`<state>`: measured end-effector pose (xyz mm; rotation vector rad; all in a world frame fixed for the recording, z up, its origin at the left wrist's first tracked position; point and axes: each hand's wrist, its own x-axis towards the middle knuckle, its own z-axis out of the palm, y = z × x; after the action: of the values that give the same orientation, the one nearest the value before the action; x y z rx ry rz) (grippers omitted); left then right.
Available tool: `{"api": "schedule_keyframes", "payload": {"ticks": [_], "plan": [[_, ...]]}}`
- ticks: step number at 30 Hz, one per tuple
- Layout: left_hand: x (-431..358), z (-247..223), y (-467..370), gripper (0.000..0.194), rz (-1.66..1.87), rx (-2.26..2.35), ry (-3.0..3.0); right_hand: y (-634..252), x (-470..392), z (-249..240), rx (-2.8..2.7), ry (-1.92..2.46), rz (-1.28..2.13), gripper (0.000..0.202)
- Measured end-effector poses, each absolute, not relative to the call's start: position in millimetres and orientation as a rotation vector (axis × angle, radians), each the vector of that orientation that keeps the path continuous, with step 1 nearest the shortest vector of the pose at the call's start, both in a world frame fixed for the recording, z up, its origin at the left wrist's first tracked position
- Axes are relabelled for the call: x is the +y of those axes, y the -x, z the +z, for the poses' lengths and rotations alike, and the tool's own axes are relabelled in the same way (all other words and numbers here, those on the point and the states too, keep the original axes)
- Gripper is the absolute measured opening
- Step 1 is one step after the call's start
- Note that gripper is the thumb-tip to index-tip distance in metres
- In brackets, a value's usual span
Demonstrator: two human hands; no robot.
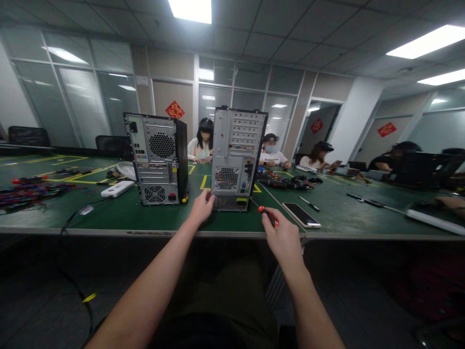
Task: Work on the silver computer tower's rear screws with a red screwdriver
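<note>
A grey computer tower case (pixel 223 145) stands upright in front of me, its back panel facing me. At its lower left edge, my left hand (pixel 203 207) grips the corner with curled fingers. My right hand (pixel 285 237) is closed around the red and black handle of a screwdriver (pixel 271 215). The thin shaft points up and left to the lower right edge of the case; whether the tip touches is too small to tell. To the left stands a second computer tower case (pixel 154 167), also back side out, with a yellow-and-black handle end beside its base.
A smartphone (pixel 301 214) and a slim pen-like tool (pixel 309 203) lie right of my right hand. Black cables (pixel 286 182) are heaped behind them. On the left are a white power strip (pixel 117 189) and coloured wires (pixel 29 194). Several people sit across the green table (pixel 105 218).
</note>
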<state>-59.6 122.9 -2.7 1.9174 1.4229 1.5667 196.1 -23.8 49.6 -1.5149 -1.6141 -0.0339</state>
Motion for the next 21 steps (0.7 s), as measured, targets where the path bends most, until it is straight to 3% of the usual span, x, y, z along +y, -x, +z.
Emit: {"api": "schedule_keyframes", "payload": {"ticks": [6,12,21], "plan": [[121,-1,59,0.017,1.561,1.429,-1.905,-204,-17,49,-1.333,1.662,0.254,0.047],[120,-1,60,0.018,1.564,1.415,-1.924,-199,-24,57,-1.427,1.821,0.078,0.032],[118,2,59,0.017,1.553,1.442,-1.922,-183,-28,49,-1.641,1.723,-0.189,0.014]]}}
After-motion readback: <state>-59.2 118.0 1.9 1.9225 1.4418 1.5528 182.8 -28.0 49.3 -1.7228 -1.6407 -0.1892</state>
